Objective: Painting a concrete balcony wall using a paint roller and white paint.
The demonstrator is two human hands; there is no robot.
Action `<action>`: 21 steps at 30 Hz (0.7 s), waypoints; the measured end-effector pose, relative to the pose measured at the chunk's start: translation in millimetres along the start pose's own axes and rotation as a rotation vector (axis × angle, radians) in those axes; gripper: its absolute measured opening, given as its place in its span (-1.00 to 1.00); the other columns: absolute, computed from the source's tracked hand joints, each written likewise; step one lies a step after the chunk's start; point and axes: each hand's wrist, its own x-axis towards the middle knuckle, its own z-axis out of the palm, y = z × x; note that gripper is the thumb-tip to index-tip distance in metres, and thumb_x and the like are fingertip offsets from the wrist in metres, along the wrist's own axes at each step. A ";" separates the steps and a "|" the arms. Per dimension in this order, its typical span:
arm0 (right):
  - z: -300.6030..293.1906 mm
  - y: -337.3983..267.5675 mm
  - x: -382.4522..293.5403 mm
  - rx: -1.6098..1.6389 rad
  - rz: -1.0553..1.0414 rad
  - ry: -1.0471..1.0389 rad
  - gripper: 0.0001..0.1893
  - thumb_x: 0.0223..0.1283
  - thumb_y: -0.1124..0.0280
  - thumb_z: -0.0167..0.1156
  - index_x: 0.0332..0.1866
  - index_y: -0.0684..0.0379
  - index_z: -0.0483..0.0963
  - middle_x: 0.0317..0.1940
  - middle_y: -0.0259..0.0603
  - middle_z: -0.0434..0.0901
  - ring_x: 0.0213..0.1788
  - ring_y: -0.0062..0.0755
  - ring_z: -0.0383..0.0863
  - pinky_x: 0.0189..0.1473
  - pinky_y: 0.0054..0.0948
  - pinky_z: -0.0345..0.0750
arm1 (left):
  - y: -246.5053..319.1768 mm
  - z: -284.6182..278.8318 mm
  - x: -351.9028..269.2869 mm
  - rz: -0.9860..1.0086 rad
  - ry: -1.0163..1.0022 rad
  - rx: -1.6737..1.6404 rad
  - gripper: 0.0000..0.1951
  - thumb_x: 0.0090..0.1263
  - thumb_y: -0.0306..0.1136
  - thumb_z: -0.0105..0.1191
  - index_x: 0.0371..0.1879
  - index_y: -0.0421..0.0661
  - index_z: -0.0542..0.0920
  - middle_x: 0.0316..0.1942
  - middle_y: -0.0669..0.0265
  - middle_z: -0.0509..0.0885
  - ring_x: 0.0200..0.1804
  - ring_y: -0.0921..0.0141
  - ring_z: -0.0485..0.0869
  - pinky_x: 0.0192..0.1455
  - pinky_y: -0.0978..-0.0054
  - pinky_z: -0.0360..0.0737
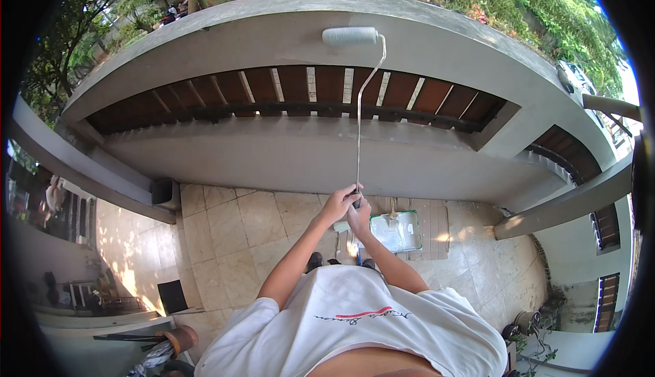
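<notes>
Both my left hand (339,205) and my right hand (359,214) grip the dark handle (357,200) of a long-framed paint roller. Its thin metal rod (359,136) rises away from me and bends near the top. The pale roller sleeve (350,36) lies against the upper band of the grey wall (256,34), just below its top ledge. A slightly darker patch shows on the wall above the sleeve. Beyond my right forearm, a green-rimmed paint tray (376,248) rests on flattened cardboard (435,223). A paintbrush (393,210) leans at the tray's far edge.
Brown slats (327,85) fill an opening in the wall below the roller. A dark bin (166,194) stands at the wall's left end. Columns (563,210) rise at both sides. Tiled floor (225,233) lies around my feet. A terracotta pot (181,340) is at lower left.
</notes>
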 end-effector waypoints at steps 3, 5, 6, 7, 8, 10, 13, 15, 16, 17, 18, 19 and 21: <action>3.7 -28.1 27.6 0.035 -0.010 -0.035 -0.72 0.00 0.38 0.08 -0.18 0.32 0.43 -0.67 -0.21 0.48 -0.54 -0.64 0.39 -0.49 -0.48 0.38 | 35.9 -12.3 21.7 0.066 0.053 0.079 -0.80 0.27 -0.44 -0.04 -0.15 -0.20 0.45 -0.42 0.38 0.54 -0.32 0.60 0.46 -0.19 0.63 0.42; 7.2 -45.4 31.8 0.092 -0.047 0.006 -0.78 0.00 0.37 0.10 -0.33 0.33 0.42 -0.70 -0.28 0.44 -0.57 -0.67 0.36 -0.53 -0.51 0.33 | 59.2 -15.7 24.6 0.108 0.056 0.115 -0.80 0.27 -0.44 -0.04 -0.15 -0.20 0.45 -0.44 0.38 0.54 -0.35 0.59 0.46 -0.21 0.63 0.43; 10.3 -50.2 33.6 0.153 -0.091 0.036 -0.78 0.01 0.35 0.11 -0.47 0.34 0.40 -0.74 -0.35 0.40 -0.59 -0.70 0.32 -0.58 -0.54 0.29 | 64.8 -18.8 25.7 0.154 0.070 0.156 -0.80 0.27 -0.43 -0.04 -0.16 -0.19 0.45 -0.47 0.37 0.54 -0.38 0.58 0.46 -0.23 0.62 0.43; 10.9 -49.3 30.7 0.151 -0.095 0.037 -0.78 0.01 0.35 0.11 -0.47 0.34 0.40 -0.74 -0.35 0.40 -0.59 -0.70 0.32 -0.58 -0.54 0.29 | 64.2 -20.1 22.4 0.158 0.070 0.155 -0.80 0.27 -0.43 -0.04 -0.16 -0.19 0.45 -0.47 0.37 0.54 -0.38 0.58 0.46 -0.23 0.62 0.43; 9.9 -46.2 22.2 0.145 -0.089 0.024 -0.79 0.00 0.35 0.12 -0.48 0.33 0.40 -0.73 -0.35 0.40 -0.59 -0.71 0.32 -0.58 -0.53 0.29 | 62.6 -19.0 13.8 0.157 0.047 0.194 -0.80 0.27 -0.43 -0.04 -0.15 -0.19 0.45 -0.49 0.37 0.53 -0.40 0.58 0.46 -0.24 0.62 0.43; 8.5 -24.5 3.3 0.093 -0.040 0.000 -0.82 0.00 0.38 0.11 -0.48 0.30 0.40 -0.72 -0.36 0.42 -0.59 -0.70 0.34 -0.56 -0.53 0.32 | 48.9 -10.1 -4.6 0.200 0.057 0.195 -0.79 0.24 -0.42 -0.01 -0.16 -0.16 0.48 -0.52 0.13 0.52 -0.48 0.32 0.53 -0.32 0.52 0.45; 0.3 -0.7 -26.7 0.119 -0.016 -0.050 -0.83 0.00 0.38 0.09 -0.44 0.30 0.41 -0.70 -0.31 0.47 -0.58 -0.67 0.40 -0.53 -0.53 0.35 | 15.1 2.9 -34.9 0.088 0.066 0.218 -0.80 0.24 -0.44 -0.02 -0.17 -0.18 0.48 -0.51 0.17 0.55 -0.47 0.41 0.54 -0.32 0.53 0.45; -2.4 4.0 -36.6 0.092 0.012 -0.065 -0.82 0.00 0.38 0.08 -0.41 0.31 0.42 -0.67 -0.27 0.49 -0.56 -0.64 0.43 -0.51 -0.51 0.37 | -2.9 7.0 -42.8 0.057 0.069 0.163 -0.81 0.27 -0.44 -0.03 -0.16 -0.19 0.47 -0.47 0.27 0.55 -0.41 0.50 0.50 -0.27 0.57 0.44; -3.2 5.2 -39.3 0.067 0.040 -0.078 -0.81 0.00 0.38 0.07 -0.39 0.31 0.42 -0.65 -0.23 0.51 -0.53 -0.62 0.46 -0.48 -0.49 0.39 | -9.5 8.0 -45.0 0.027 0.071 0.108 -0.81 0.29 -0.43 -0.04 -0.16 -0.21 0.46 -0.42 0.37 0.55 -0.36 0.58 0.47 -0.21 0.62 0.43; -1.8 6.3 -37.4 0.066 0.042 -0.082 -0.81 0.00 0.38 0.07 -0.39 0.31 0.42 -0.65 -0.23 0.51 -0.53 -0.62 0.46 -0.48 -0.49 0.39 | -16.2 5.6 -42.4 0.025 0.074 0.108 -0.81 0.29 -0.43 -0.04 -0.16 -0.21 0.46 -0.42 0.37 0.55 -0.36 0.58 0.47 -0.21 0.62 0.43; -0.5 6.9 -30.2 0.005 0.040 -0.044 -0.81 -0.01 0.38 0.07 -0.38 0.32 0.43 -0.63 -0.20 0.52 -0.52 -0.60 0.48 -0.46 -0.47 0.40 | -15.2 2.3 -32.2 -0.015 0.020 0.054 -0.80 0.29 -0.44 -0.05 -0.14 -0.21 0.46 -0.41 0.38 0.54 -0.33 0.59 0.47 -0.19 0.63 0.43; 3.0 9.8 -22.7 -0.053 0.037 -0.012 -0.80 -0.01 0.38 0.07 -0.37 0.32 0.43 -0.61 -0.17 0.54 -0.50 -0.58 0.49 -0.44 -0.45 0.41 | -12.2 -2.5 -22.9 -0.055 -0.028 0.004 -0.80 0.30 -0.45 -0.06 -0.13 -0.21 0.45 -0.40 0.40 0.53 -0.31 0.61 0.46 -0.18 0.64 0.42; 10.5 12.8 -4.9 0.008 0.018 -0.042 -0.71 -0.01 0.36 0.08 -0.17 0.28 0.43 -0.64 -0.17 0.50 -0.58 -0.63 0.35 -0.50 -0.49 0.37 | -7.3 -8.3 -6.8 -0.040 -0.035 -0.004 -0.80 0.31 -0.44 -0.07 -0.11 -0.19 0.44 -0.44 0.40 0.51 -0.29 0.62 0.44 -0.17 0.64 0.41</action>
